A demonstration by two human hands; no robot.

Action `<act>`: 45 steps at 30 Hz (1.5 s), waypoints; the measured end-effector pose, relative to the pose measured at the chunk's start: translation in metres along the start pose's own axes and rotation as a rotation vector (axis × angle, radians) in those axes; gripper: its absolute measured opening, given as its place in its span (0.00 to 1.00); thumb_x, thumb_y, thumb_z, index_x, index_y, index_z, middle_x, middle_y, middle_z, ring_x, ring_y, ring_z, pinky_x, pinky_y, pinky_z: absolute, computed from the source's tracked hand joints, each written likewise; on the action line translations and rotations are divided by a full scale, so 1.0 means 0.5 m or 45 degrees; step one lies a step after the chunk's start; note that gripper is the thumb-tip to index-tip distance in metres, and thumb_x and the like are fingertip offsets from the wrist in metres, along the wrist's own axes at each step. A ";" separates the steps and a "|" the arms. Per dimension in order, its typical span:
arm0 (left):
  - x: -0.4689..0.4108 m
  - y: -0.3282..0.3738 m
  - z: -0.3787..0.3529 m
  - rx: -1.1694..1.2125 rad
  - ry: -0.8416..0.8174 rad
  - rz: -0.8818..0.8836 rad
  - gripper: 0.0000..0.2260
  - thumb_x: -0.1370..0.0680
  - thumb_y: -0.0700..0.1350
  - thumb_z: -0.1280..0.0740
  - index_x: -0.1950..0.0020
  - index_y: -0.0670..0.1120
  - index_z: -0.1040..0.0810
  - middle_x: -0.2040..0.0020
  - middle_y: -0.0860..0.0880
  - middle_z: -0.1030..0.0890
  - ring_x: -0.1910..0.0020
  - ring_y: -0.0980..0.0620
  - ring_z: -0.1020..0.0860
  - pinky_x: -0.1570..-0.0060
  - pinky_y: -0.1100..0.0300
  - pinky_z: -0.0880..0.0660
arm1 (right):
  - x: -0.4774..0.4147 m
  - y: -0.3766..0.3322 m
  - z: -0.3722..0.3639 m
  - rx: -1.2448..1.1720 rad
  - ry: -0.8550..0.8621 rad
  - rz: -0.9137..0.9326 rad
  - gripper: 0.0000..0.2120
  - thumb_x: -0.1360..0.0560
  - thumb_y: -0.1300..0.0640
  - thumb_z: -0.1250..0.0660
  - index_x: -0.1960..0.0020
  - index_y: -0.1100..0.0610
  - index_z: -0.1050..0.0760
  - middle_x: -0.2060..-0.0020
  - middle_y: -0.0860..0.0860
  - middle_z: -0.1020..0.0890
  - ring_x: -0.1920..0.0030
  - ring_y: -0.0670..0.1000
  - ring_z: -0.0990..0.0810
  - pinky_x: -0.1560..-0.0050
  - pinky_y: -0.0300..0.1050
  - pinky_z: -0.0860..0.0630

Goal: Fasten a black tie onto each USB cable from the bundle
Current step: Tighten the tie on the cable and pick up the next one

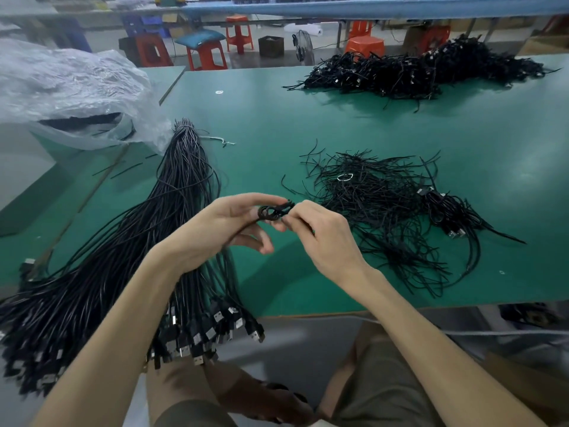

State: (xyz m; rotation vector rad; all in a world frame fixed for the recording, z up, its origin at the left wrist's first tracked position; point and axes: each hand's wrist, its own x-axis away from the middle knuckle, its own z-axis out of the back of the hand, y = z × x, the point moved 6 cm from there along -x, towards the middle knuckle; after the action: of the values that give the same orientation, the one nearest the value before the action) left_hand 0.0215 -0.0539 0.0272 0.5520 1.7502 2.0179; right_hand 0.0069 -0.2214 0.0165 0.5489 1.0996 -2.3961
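So the small coiled black USB cable [273,212] is pinched between both hands above the green table mat [308,118], with its long axis running roughly side to side. The left hand [224,226] grips the coil's left side and the right hand [320,238] pinches its right end. Just past the right hand is a messy heap of thin black ties [369,204]. Under the left forearm lies the long bundle of glossy black USB cables [172,211], plugs toward the person. Beyond the left hand there's a crinkly clear plastic bag [77,87] with black strands inside.
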 end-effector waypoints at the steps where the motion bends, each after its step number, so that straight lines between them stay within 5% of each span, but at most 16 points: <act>1: 0.005 -0.003 0.000 -0.049 -0.049 -0.018 0.18 0.17 0.35 0.38 0.27 0.44 0.26 0.46 0.40 0.17 0.58 0.41 0.18 0.50 0.50 0.19 | 0.003 0.003 -0.002 -0.037 -0.011 -0.018 0.10 0.17 0.59 0.35 0.55 0.63 0.23 0.60 0.53 0.21 0.60 0.57 0.24 0.56 0.59 0.26; 8: -0.004 -0.017 0.002 -0.276 0.181 -0.165 0.15 0.17 0.46 0.36 0.31 0.48 0.20 0.61 0.53 0.23 0.61 0.51 0.28 0.54 0.62 0.28 | 0.009 -0.006 -0.020 -0.178 -0.023 -0.030 0.10 0.18 0.58 0.34 0.57 0.60 0.24 0.63 0.49 0.22 0.63 0.52 0.25 0.59 0.49 0.27; 10: -0.007 -0.022 0.000 -0.304 0.221 -0.168 0.16 0.16 0.49 0.39 0.33 0.48 0.19 0.51 0.57 0.19 0.51 0.51 0.23 0.47 0.61 0.24 | 0.006 -0.008 -0.022 -0.216 -0.016 -0.044 0.11 0.18 0.58 0.33 0.58 0.60 0.24 0.64 0.48 0.22 0.63 0.50 0.25 0.61 0.44 0.28; 12: -0.013 -0.025 -0.014 -0.264 0.183 -0.192 0.17 0.15 0.47 0.42 0.33 0.42 0.20 0.38 0.50 0.18 0.39 0.49 0.20 0.40 0.57 0.21 | 0.005 -0.007 -0.025 -0.237 -0.010 -0.059 0.11 0.18 0.58 0.33 0.58 0.60 0.24 0.64 0.48 0.21 0.63 0.49 0.25 0.61 0.41 0.29; 16: -0.021 -0.031 -0.020 -0.311 0.370 -0.211 0.17 0.17 0.52 0.41 0.49 0.41 0.19 0.58 0.51 0.14 0.57 0.54 0.14 0.53 0.62 0.19 | 0.009 -0.004 -0.028 -0.228 -0.039 -0.070 0.10 0.18 0.58 0.32 0.57 0.60 0.23 0.63 0.48 0.21 0.62 0.49 0.24 0.59 0.41 0.28; 20: -0.033 -0.039 -0.009 -0.709 0.540 -0.052 0.23 0.16 0.57 0.41 0.58 0.39 0.26 0.67 0.52 0.21 0.69 0.53 0.24 0.66 0.60 0.26 | 0.014 -0.004 -0.027 -0.154 -0.077 -0.061 0.11 0.17 0.57 0.34 0.56 0.62 0.24 0.62 0.50 0.21 0.62 0.54 0.24 0.58 0.52 0.27; 23: -0.042 -0.046 -0.007 -0.689 0.475 0.131 0.24 0.14 0.53 0.40 0.59 0.35 0.27 0.67 0.42 0.20 0.70 0.42 0.24 0.65 0.52 0.24 | 0.015 -0.021 -0.021 0.046 -0.097 0.085 0.11 0.17 0.57 0.35 0.55 0.62 0.24 0.62 0.49 0.23 0.64 0.57 0.26 0.59 0.56 0.26; 27: -0.033 -0.075 -0.007 -0.357 0.324 0.485 0.20 0.16 0.51 0.37 0.62 0.39 0.24 0.71 0.45 0.22 0.76 0.46 0.26 0.75 0.60 0.26 | 0.019 -0.061 -0.019 0.517 -0.028 0.511 0.09 0.20 0.61 0.30 0.59 0.60 0.22 0.66 0.53 0.23 0.68 0.56 0.27 0.64 0.51 0.27; 32: -0.018 -0.085 -0.016 -0.257 0.018 0.663 0.16 0.16 0.51 0.38 0.59 0.44 0.25 0.71 0.48 0.28 0.78 0.51 0.33 0.74 0.61 0.29 | 0.034 -0.066 -0.026 0.637 0.028 0.719 0.09 0.21 0.62 0.28 0.59 0.59 0.22 0.67 0.52 0.25 0.68 0.54 0.27 0.64 0.48 0.29; 35: -0.015 -0.079 -0.017 -0.253 0.044 0.613 0.20 0.15 0.54 0.38 0.55 0.39 0.22 0.66 0.43 0.23 0.73 0.48 0.25 0.70 0.59 0.24 | 0.039 -0.054 -0.027 0.515 0.020 0.544 0.10 0.20 0.59 0.29 0.59 0.59 0.22 0.65 0.52 0.22 0.67 0.55 0.26 0.63 0.49 0.27; 39: -0.011 -0.068 -0.027 -0.097 0.066 0.444 0.21 0.14 0.54 0.40 0.44 0.35 0.22 0.53 0.41 0.14 0.52 0.42 0.13 0.55 0.53 0.16 | 0.037 -0.008 -0.033 0.037 -0.112 0.011 0.11 0.18 0.54 0.32 0.56 0.58 0.24 0.61 0.48 0.21 0.63 0.53 0.25 0.58 0.52 0.26; 45: -0.001 -0.069 -0.008 0.070 0.272 0.297 0.13 0.13 0.46 0.41 0.32 0.40 0.27 0.57 0.40 0.15 0.65 0.41 0.16 0.63 0.55 0.18 | 0.030 -0.002 -0.031 -0.122 -0.092 -0.086 0.11 0.18 0.53 0.32 0.58 0.56 0.25 0.62 0.43 0.23 0.62 0.48 0.27 0.59 0.46 0.29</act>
State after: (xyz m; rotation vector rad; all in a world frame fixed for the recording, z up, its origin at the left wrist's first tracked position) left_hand 0.0214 -0.0530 -0.0073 0.6015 1.9489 2.2659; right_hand -0.0034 -0.2120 -0.0002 0.3958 1.2117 -2.3857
